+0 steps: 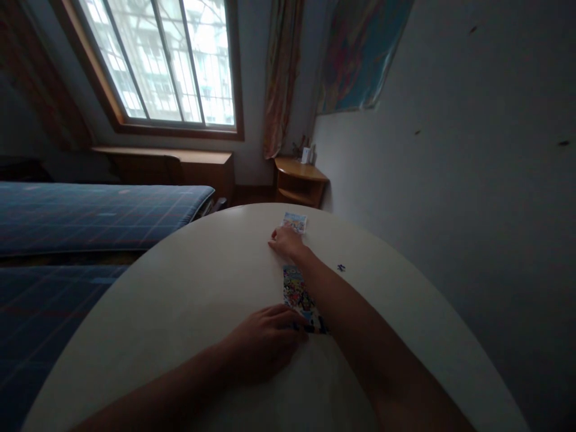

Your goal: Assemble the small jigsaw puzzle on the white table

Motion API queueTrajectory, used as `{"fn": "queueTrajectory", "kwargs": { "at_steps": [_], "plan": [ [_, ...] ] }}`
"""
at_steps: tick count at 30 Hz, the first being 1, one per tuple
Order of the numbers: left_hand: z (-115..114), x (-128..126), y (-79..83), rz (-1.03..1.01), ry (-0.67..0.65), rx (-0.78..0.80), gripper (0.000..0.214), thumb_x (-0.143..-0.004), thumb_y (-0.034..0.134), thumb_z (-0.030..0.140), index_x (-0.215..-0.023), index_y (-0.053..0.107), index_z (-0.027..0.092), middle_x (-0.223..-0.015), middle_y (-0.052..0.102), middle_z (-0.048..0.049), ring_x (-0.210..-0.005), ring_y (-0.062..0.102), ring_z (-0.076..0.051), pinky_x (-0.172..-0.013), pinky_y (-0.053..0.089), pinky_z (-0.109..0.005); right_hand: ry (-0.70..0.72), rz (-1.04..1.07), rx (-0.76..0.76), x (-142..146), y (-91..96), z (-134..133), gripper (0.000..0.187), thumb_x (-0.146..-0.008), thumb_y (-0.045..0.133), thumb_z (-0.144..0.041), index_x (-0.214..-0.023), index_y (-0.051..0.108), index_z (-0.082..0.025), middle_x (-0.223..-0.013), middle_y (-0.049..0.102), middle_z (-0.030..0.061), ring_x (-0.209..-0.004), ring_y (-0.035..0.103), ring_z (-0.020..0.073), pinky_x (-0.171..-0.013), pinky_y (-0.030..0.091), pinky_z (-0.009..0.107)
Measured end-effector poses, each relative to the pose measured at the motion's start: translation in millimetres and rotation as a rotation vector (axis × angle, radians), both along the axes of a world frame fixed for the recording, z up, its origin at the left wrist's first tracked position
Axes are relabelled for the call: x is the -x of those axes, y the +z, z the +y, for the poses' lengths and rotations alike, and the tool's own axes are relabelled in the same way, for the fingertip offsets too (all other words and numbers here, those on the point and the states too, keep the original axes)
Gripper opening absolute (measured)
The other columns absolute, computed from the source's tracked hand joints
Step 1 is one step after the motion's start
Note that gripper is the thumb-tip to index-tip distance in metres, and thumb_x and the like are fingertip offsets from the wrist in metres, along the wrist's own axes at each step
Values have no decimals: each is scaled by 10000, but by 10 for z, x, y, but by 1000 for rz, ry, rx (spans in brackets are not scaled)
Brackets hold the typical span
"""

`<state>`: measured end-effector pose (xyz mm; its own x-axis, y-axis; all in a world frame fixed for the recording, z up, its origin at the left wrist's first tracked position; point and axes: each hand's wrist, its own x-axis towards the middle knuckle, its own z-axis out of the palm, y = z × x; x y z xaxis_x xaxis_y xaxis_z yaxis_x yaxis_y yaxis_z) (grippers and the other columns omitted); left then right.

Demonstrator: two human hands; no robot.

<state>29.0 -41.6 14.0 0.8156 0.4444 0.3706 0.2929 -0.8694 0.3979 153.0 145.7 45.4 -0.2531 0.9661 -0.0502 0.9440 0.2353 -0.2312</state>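
A partly covered jigsaw puzzle [294,288] with a colourful, crowded picture lies flat on the round white table [216,270]. Over its lower left corner rests my left hand [265,339], fingers stretched out and touching the puzzle. My right hand [288,242] is farther forward, just in front of a small picture card [294,221]. Its thumb and fingertips are drawn together; whatever may be between them is too small to tell. The right forearm hides the puzzle's right side. A few dark loose puzzle pieces [341,268] lie right of that forearm.
Left of the table stands a bed with a blue plaid mattress [103,216]. A wooden corner shelf [300,170] carrying small items is behind the table. The white wall [427,180] runs close along the right side. A barred window [162,66] is at the back.
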Motion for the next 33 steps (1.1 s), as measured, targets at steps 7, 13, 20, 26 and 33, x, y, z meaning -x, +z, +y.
{"fn": "queueTrajectory", "kwargs": {
  "at_steps": [7, 13, 20, 26, 33],
  "plan": [
    [-2, 3, 15, 21, 2, 2, 264, -901, 505, 108, -1108, 642, 198, -1231, 643, -64, -1098, 594, -228, -990, 500, -374, 119, -18, 177, 15, 49, 3, 330, -954, 606, -346, -1237, 588, -177, -1254, 598, 91, -1051, 624, 237, -870, 549, 428],
    [2, 10, 14, 25, 2, 7, 262, -902, 504, 96, -1102, 640, 197, -1225, 642, -58, -1102, 588, -223, -989, 497, -369, 197, 7, 174, 16, 106, -246, 324, -955, 604, -345, -1235, 589, -180, -1253, 599, 91, -1053, 624, 235, -873, 548, 428],
    [12, 2, -32, 2, 7, -12, 255, -908, 505, 93, -1091, 646, 202, -1193, 648, -59, -1061, 597, -211, -953, 508, -359, 146, 22, 81, -62, 40, -437, 328, -957, 601, -342, -1238, 584, -173, -1254, 598, 97, -1060, 621, 235, -887, 542, 445],
    [2, 9, -21, 0, 6, 4, 258, -934, 488, 105, -1117, 635, 211, -1193, 645, -65, -1079, 592, -207, -965, 501, -352, 154, 64, 114, -68, 4, -414, 312, -965, 589, -348, -1229, 589, -182, -1244, 602, 91, -1041, 627, 226, -873, 549, 432],
    [20, 19, -58, 15, 6, 2, 271, -932, 492, 110, -1134, 634, 222, -1227, 640, -61, -1093, 592, -216, -964, 510, -368, 177, 297, 48, -170, 84, -578, 189, -820, 753, -183, -1000, 708, -144, -939, 744, 57, -847, 688, 156, -757, 510, 244]
  ]
}}
